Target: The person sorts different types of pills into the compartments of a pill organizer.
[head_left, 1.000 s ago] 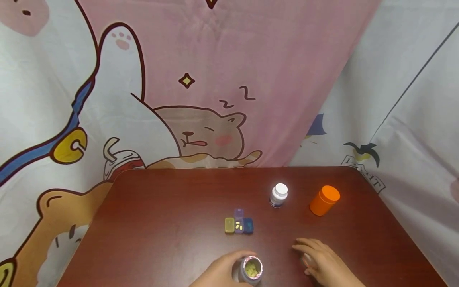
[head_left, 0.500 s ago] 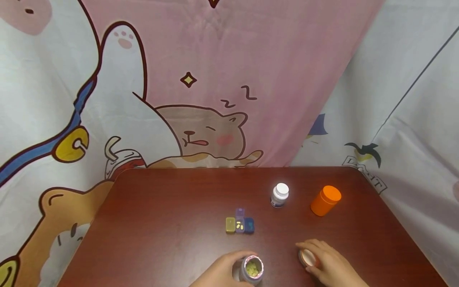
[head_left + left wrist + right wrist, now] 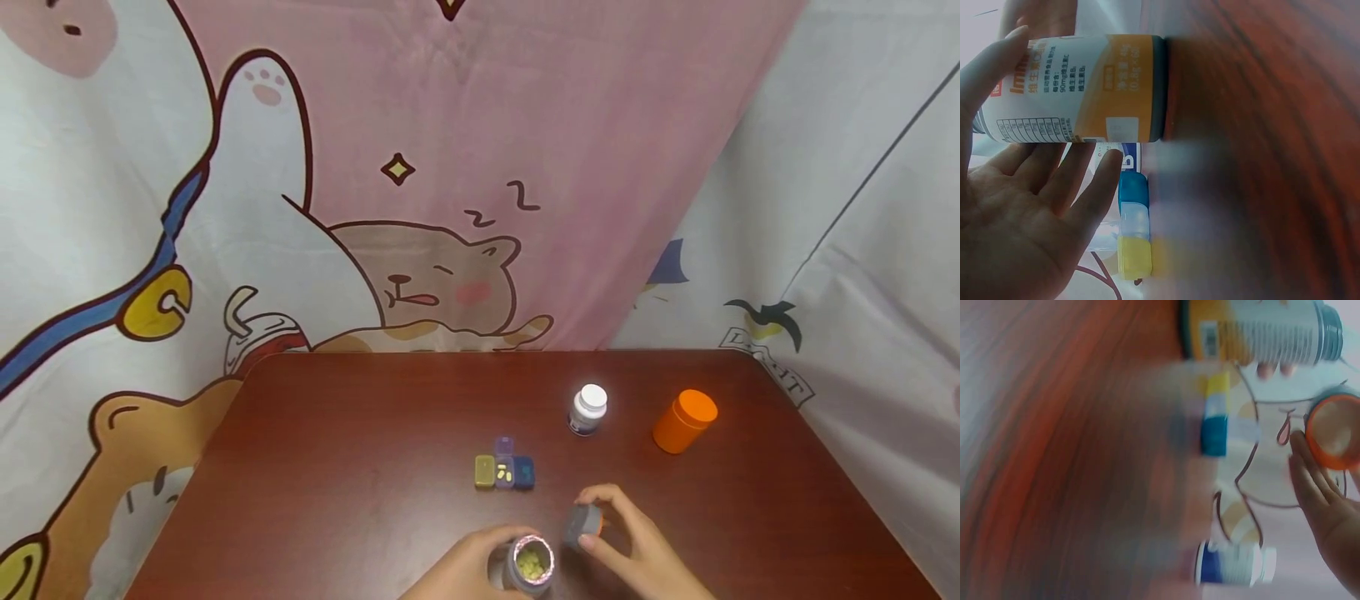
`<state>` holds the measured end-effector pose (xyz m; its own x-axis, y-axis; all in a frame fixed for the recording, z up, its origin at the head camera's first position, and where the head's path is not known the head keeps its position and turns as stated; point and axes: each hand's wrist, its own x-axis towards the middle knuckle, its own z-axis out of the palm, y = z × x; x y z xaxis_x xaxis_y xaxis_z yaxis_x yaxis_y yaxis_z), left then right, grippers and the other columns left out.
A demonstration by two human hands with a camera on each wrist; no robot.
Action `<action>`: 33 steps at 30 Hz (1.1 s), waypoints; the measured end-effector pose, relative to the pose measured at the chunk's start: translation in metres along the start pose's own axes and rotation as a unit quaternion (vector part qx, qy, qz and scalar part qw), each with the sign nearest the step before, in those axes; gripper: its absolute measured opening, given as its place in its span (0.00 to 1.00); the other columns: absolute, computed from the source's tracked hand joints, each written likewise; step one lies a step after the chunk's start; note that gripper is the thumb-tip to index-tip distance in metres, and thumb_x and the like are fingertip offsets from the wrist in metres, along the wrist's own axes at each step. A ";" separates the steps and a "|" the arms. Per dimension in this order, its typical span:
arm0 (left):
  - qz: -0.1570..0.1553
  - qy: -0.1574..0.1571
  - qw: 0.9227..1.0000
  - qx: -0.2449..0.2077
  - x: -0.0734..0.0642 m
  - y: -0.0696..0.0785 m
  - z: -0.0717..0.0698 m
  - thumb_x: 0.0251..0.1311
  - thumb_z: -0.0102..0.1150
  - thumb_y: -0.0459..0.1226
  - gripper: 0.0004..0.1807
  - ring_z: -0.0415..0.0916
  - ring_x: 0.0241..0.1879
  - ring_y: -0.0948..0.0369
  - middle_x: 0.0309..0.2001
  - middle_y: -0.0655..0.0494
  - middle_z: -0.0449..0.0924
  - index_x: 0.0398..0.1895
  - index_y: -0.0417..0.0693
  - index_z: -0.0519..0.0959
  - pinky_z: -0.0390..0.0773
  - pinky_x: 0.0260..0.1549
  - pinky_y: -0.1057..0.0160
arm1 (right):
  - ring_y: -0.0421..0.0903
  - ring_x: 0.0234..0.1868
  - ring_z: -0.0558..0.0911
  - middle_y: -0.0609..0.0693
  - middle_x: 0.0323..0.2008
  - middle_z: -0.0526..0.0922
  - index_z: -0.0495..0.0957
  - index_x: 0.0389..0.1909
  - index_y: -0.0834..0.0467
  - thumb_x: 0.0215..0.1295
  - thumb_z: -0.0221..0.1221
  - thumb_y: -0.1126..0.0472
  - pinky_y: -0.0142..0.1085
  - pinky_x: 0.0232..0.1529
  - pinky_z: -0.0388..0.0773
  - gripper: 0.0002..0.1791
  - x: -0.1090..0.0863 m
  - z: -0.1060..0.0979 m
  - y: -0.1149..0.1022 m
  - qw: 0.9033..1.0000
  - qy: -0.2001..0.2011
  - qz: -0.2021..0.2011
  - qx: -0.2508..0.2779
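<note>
My left hand [image 3: 467,568] grips an uncapped supplement bottle [image 3: 1079,90] with a white and orange label, its thumb and fingers around the sides. The bottle is upright, its base right at the tabletop, and yellowish tablets [image 3: 532,566] show through the open mouth. To its right, my right hand [image 3: 641,546] pinches a grey cap [image 3: 582,525] by the edge, tilted on its side above the table; the orange-rimmed inside [image 3: 1337,428] faces the right wrist camera. Beyond both hands lies a small pill box [image 3: 504,473], its purple middle compartment open with several pale tablets in it.
A white bottle [image 3: 588,410] with a dark lower label stands behind the pill box to the right. Further right is an orange jar [image 3: 684,422]. The dark red table [image 3: 337,433] ends against a cartoon-printed curtain [image 3: 600,167].
My right hand has lifted the cap and carried it left toward the bottle, turning it from inside-up onto its side. The left hand and bottle have stayed in place.
</note>
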<state>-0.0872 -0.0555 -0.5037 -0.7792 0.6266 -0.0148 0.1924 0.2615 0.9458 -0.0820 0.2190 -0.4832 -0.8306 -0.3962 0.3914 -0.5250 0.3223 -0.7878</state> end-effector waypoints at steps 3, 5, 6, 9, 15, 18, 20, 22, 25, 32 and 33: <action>0.001 -0.006 1.000 -0.010 0.001 -0.001 0.000 0.53 0.79 0.39 0.32 0.76 0.58 0.68 0.57 0.69 0.81 0.64 0.51 0.80 0.74 0.60 0.63 | 0.38 0.57 0.79 0.52 0.59 0.77 0.66 0.56 0.63 0.63 0.63 0.80 0.27 0.59 0.75 0.24 0.005 0.011 -0.004 0.996 0.021 -0.005 0.086; 0.007 -0.007 1.000 -0.003 0.001 -0.002 0.000 0.53 0.79 0.39 0.32 0.76 0.58 0.68 0.57 0.68 0.81 0.64 0.50 0.80 0.74 0.60 0.63 | 0.40 0.60 0.79 0.54 0.62 0.76 0.62 0.56 0.67 0.63 0.59 0.83 0.28 0.62 0.73 0.25 0.008 0.018 -0.006 0.989 0.019 -0.023 0.144; 0.004 -0.008 1.000 -0.004 0.001 -0.002 0.000 0.53 0.79 0.39 0.32 0.76 0.58 0.69 0.57 0.68 0.81 0.63 0.50 0.80 0.74 0.59 0.63 | 0.42 0.62 0.78 0.56 0.64 0.75 0.61 0.58 0.69 0.63 0.56 0.85 0.29 0.63 0.72 0.25 0.009 0.021 -0.007 0.984 0.011 -0.039 0.172; -0.002 -0.011 1.000 -0.014 0.002 -0.001 0.000 0.53 0.79 0.38 0.31 0.76 0.56 0.69 0.55 0.69 0.82 0.63 0.53 0.80 0.75 0.59 0.63 | 0.46 0.67 0.75 0.60 0.66 0.73 0.60 0.64 0.73 0.61 0.52 0.87 0.33 0.68 0.68 0.30 0.013 0.028 -0.008 0.970 -0.033 -0.077 0.230; -0.012 -0.016 0.997 -0.072 0.000 0.000 0.001 0.54 0.79 0.40 0.29 0.78 0.53 0.69 0.51 0.72 0.84 0.61 0.65 0.81 0.74 0.57 0.64 | 0.47 0.68 0.73 0.64 0.68 0.72 0.62 0.73 0.66 0.68 0.57 0.79 0.39 0.68 0.68 0.33 0.011 0.039 -0.013 0.958 -0.120 -0.032 0.257; 0.003 -0.013 0.998 -0.065 -0.001 -0.001 0.002 0.54 0.79 0.41 0.30 0.78 0.55 0.69 0.52 0.72 0.83 0.62 0.66 0.80 0.73 0.59 0.64 | 0.46 0.68 0.74 0.64 0.68 0.73 0.65 0.72 0.63 0.67 0.58 0.80 0.39 0.67 0.69 0.33 0.009 0.040 -0.012 0.961 -0.119 -0.007 0.251; 0.002 -0.013 0.998 -0.067 -0.001 0.000 0.001 0.54 0.79 0.41 0.30 0.77 0.56 0.69 0.52 0.72 0.83 0.62 0.66 0.81 0.72 0.60 0.64 | 0.46 0.67 0.74 0.63 0.67 0.74 0.66 0.72 0.63 0.66 0.59 0.80 0.39 0.67 0.69 0.33 0.009 0.039 -0.011 0.963 -0.115 -0.001 0.244; -0.005 -0.013 0.997 -0.070 -0.001 0.001 0.001 0.54 0.79 0.41 0.30 0.78 0.55 0.69 0.52 0.72 0.83 0.61 0.66 0.81 0.73 0.59 0.64 | 0.45 0.67 0.75 0.60 0.67 0.76 0.67 0.72 0.62 0.66 0.60 0.79 0.39 0.66 0.69 0.33 0.008 0.039 -0.011 0.964 -0.115 0.008 0.239; -0.012 -0.008 0.997 -0.072 -0.002 0.002 0.002 0.54 0.78 0.40 0.30 0.78 0.53 0.69 0.51 0.72 0.84 0.61 0.66 0.81 0.74 0.58 0.65 | 0.46 0.66 0.75 0.58 0.66 0.77 0.67 0.71 0.64 0.66 0.61 0.77 0.39 0.66 0.69 0.33 0.007 0.039 -0.011 0.964 -0.121 0.017 0.236; 0.003 0.000 0.999 -0.053 -0.002 0.000 0.003 0.54 0.79 0.41 0.32 0.77 0.57 0.69 0.56 0.69 0.83 0.64 0.59 0.80 0.73 0.60 0.65 | 0.45 0.66 0.74 0.56 0.66 0.76 0.66 0.72 0.64 0.69 0.60 0.74 0.37 0.66 0.68 0.31 0.005 0.039 -0.007 0.958 -0.127 0.019 0.258; 0.003 0.001 0.999 -0.047 -0.001 -0.001 0.003 0.54 0.79 0.41 0.33 0.76 0.58 0.69 0.58 0.69 0.82 0.65 0.57 0.80 0.72 0.60 0.66 | 0.45 0.66 0.74 0.56 0.66 0.76 0.66 0.72 0.64 0.69 0.61 0.74 0.37 0.66 0.69 0.31 0.005 0.039 -0.006 0.960 -0.124 0.003 0.249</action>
<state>-0.0847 -0.0546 -0.5050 -0.7797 0.6261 -0.0073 0.1407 0.1865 0.9723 -0.0758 0.1815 -0.4955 -0.7315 -0.6079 0.3089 -0.3139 -0.1020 -0.9440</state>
